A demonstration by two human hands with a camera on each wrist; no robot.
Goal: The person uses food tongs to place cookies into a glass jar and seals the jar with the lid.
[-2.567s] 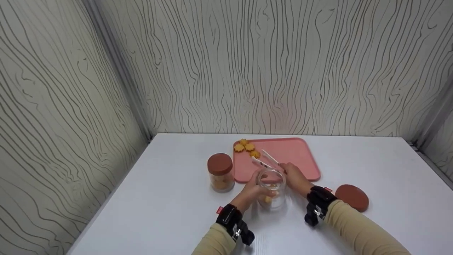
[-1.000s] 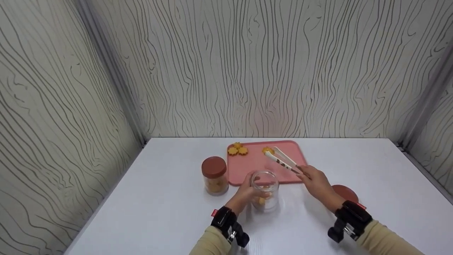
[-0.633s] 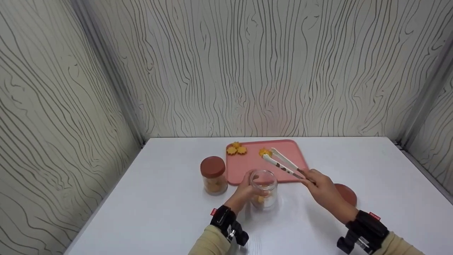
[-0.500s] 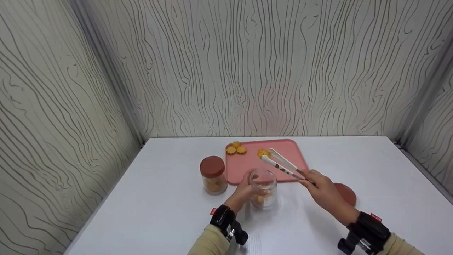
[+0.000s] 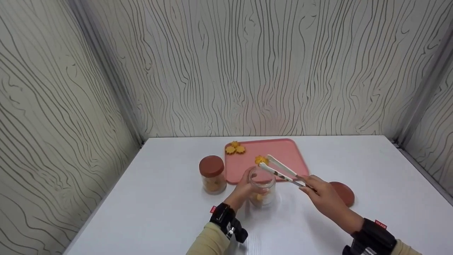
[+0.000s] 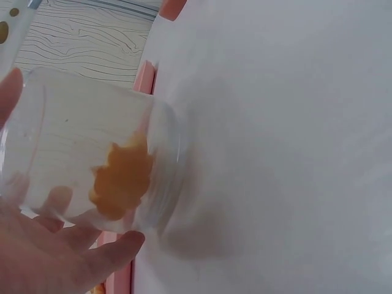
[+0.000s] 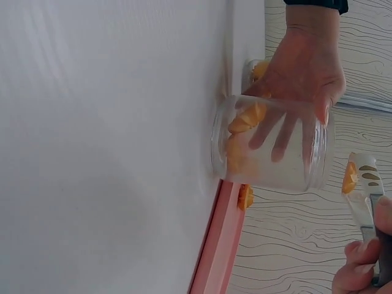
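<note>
Gripping right hand [image 5: 324, 197]: tongs [image 5: 279, 174], long axis diagonal, tips pointing far-left with cookie [image 5: 261, 159] clasped
Left hand [image 5: 244, 188]: fingers wrapped round upright jar [image 5: 270, 190]
Cookie: near jar mouth, closer than before

Round reddish-brown lid [image 5: 344, 194]: partly hidden behind right hand [image 5: 324, 196] | Pink rectangular tray [image 5: 286, 150]: partly hidden by left hand [image 5: 244, 189] | Left wrist view: orange jagged-edged piece [image 6: 122, 184] in clear lidless cylindrical jar [image 6: 73, 135], blurred; white brown-spotted tongs [image 6: 13, 33], cropped upper left | Clear brown-lidded jar [image 5: 213, 175]: contents count indeterminate
</note>
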